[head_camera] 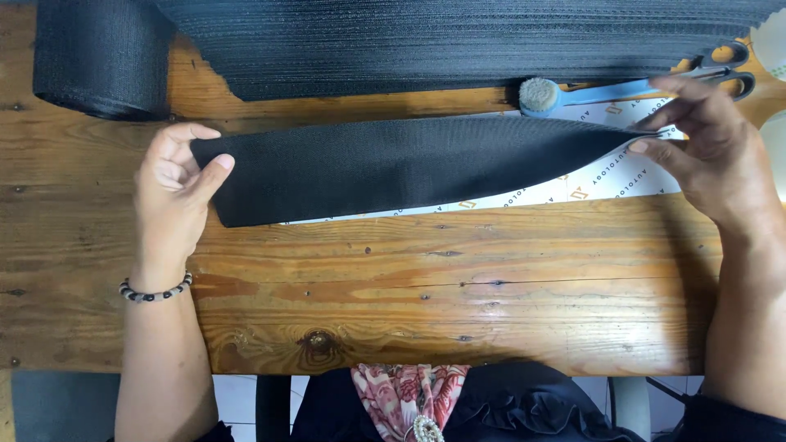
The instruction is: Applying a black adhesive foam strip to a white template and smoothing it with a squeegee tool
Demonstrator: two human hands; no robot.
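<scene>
Left hand [174,190] and right hand [702,139], palms inward, each pinch the black strip's [401,166] ends.

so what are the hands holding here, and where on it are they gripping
Both hold one black fabric strip by its ends: the left hand pinches the left end, the right hand pinches the narrow, twisted right end above the wooden table.

One head-worn camera looks steeply down, close over the wooden table [426,286].
</scene>
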